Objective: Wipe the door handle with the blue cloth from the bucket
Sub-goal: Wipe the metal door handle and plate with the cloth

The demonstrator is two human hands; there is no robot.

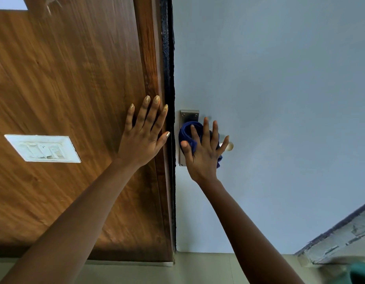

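My right hand [204,152] presses a bunched blue cloth [186,133] against the door handle on a pale grey-blue door [269,89]. The handle's metal backplate [188,116] shows above the cloth, and the lever's rounded tip [230,146] pokes out to the right of my fingers. Most of the lever is hidden under the cloth and hand. My left hand [145,134] lies flat with fingers spread on the brown wooden panel [75,78] beside the door's dark edge, holding nothing.
A white switch plate [43,148] is set in the wooden panel at the left. A dark gap [169,78] runs between panel and door. Pale floor [198,269] lies below, and a teal object [360,273] sits at the bottom right corner.
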